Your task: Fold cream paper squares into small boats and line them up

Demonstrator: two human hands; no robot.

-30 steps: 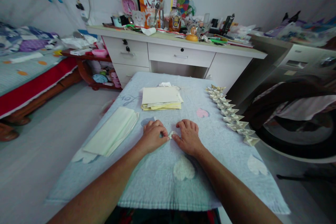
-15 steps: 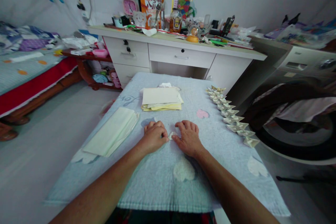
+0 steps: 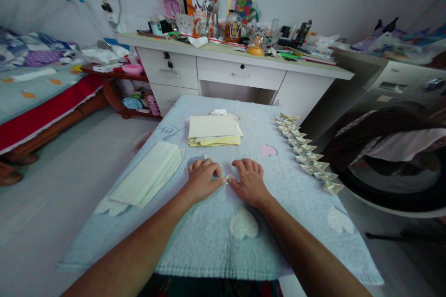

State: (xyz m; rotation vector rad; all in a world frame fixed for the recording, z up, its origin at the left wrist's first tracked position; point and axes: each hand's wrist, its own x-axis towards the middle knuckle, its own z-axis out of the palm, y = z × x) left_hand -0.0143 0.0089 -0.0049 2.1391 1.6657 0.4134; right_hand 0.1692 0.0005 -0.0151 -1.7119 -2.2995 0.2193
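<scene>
A small piece of folded paper (image 3: 227, 178) lies on the cloth-covered table between my two hands. My left hand (image 3: 204, 178) presses the left side of it with the thumb, the other fingers curled above the cloth. From the other side, my right hand (image 3: 249, 180) holds it down with its thumb, the remaining fingers bent forward onto the cloth. Folded paper boats (image 3: 306, 151) stand in a slanting row on the right. Beyond my hands is a stack of cream and yellow paper (image 3: 214, 129). Pale green paper sheets (image 3: 148, 176) lie to the left.
The blue patterned cloth (image 3: 195, 246) covers the table. Behind it stands a white desk (image 3: 240, 74) crowded with jars, a clock and an orange bag. A washing machine (image 3: 390, 148) is close on the right, and a bed (image 3: 52, 93) on the left.
My left thumb has straightened out along the folded paper, and its fingers have shifted slightly left and away from the thumb. My right hand stays nearly still.
</scene>
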